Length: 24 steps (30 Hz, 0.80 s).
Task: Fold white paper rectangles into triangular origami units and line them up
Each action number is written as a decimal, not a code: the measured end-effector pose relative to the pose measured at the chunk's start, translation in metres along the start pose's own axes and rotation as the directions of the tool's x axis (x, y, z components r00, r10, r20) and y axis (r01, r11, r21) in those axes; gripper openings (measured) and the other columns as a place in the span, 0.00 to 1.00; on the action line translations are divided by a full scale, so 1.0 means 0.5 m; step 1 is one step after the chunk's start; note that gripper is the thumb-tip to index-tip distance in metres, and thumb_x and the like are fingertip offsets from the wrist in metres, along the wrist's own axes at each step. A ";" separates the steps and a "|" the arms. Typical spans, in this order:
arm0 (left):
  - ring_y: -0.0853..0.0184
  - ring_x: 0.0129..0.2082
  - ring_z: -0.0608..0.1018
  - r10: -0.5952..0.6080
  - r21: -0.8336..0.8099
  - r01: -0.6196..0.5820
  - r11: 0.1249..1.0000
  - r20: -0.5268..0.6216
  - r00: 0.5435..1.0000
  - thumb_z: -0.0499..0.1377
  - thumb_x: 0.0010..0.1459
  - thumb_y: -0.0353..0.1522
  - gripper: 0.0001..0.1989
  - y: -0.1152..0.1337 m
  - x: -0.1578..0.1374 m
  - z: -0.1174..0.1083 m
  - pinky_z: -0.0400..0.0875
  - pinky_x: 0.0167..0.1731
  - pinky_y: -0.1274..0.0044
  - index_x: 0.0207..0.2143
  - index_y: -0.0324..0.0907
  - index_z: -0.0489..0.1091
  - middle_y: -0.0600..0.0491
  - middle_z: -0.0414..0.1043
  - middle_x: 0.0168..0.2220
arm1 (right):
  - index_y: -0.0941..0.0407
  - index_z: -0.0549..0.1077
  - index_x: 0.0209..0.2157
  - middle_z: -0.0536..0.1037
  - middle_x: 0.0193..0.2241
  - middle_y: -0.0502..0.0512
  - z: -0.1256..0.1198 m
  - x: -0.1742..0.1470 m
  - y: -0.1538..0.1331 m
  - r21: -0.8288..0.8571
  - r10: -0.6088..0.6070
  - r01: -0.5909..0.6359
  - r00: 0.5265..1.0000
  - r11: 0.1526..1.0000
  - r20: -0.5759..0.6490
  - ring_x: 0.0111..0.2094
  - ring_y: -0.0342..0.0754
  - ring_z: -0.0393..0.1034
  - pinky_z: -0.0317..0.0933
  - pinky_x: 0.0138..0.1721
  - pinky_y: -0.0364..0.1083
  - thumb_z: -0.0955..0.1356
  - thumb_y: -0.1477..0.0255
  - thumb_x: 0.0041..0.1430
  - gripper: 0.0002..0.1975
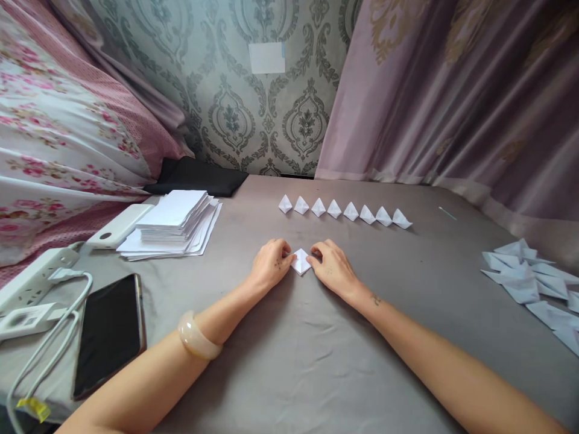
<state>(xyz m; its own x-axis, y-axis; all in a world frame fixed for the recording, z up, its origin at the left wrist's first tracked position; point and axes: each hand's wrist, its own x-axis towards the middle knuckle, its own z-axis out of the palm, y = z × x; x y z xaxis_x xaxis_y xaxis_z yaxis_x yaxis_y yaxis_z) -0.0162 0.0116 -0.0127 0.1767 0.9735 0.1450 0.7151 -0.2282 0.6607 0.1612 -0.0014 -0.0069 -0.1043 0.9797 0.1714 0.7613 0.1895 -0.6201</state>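
Note:
Between my two hands is a small folded white paper [301, 263], diamond-shaped with creases across it. My left hand [272, 263] pinches its left corner between thumb and curled fingers. On the opposite corner, my right hand [333, 265] grips the paper in the same way. The paper is low over the grey cloth; I cannot tell whether it rests there. Beyond my hands stands a row of several folded paper boats [334, 209], each with a pointed peak.
At the left are a stack of white paper [174, 211], a white power bank [120, 226], a power strip [38, 277] with cables and a dark phone [109, 334]. A black folder [199, 175] lies behind. Several folded papers [520, 277] are heaped at right, near a cotton swab [447, 213].

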 end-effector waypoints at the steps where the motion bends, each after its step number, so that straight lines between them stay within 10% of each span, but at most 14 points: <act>1: 0.65 0.33 0.72 0.085 0.040 -0.085 0.996 -0.012 0.996 0.57 0.54 0.32 0.07 -0.002 -0.002 0.002 0.65 0.33 0.75 0.35 0.41 0.72 0.50 0.71 0.34 | 0.57 0.74 0.40 0.72 0.40 0.58 0.004 -0.002 0.005 -0.036 -0.100 0.099 0.995 0.994 -0.014 0.40 0.49 0.68 0.61 0.44 0.48 0.66 0.74 0.56 0.10; 6: 0.64 0.38 0.71 0.399 0.114 -0.406 0.907 0.082 0.913 0.49 0.61 0.28 0.11 -0.007 0.000 0.005 0.67 0.41 0.73 0.37 0.40 0.72 0.48 0.70 0.37 | 0.54 0.69 0.50 0.72 0.45 0.57 0.018 -0.006 0.021 -0.039 -0.428 0.430 0.902 0.902 0.054 0.47 0.50 0.63 0.61 0.49 0.50 0.58 0.80 0.62 0.18; 24: 0.59 0.49 0.66 0.530 0.272 -0.689 0.672 0.474 0.703 0.48 0.53 0.18 0.24 -0.013 -0.020 -0.067 0.64 0.47 0.71 0.51 0.39 0.67 0.45 0.69 0.48 | 0.51 0.64 0.57 0.68 0.56 0.56 -0.034 -0.027 0.027 -0.045 -0.522 0.555 0.805 0.831 0.282 0.55 0.50 0.63 0.63 0.53 0.53 0.57 0.85 0.57 0.29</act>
<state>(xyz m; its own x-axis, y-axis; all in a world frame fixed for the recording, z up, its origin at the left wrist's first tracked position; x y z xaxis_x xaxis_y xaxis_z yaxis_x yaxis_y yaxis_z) -0.0453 0.0039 0.0063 0.8238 0.5575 0.1029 0.5422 -0.8278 0.1439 0.1834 -0.0134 -0.0046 -0.6620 0.7079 0.2461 0.6034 0.6982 -0.3853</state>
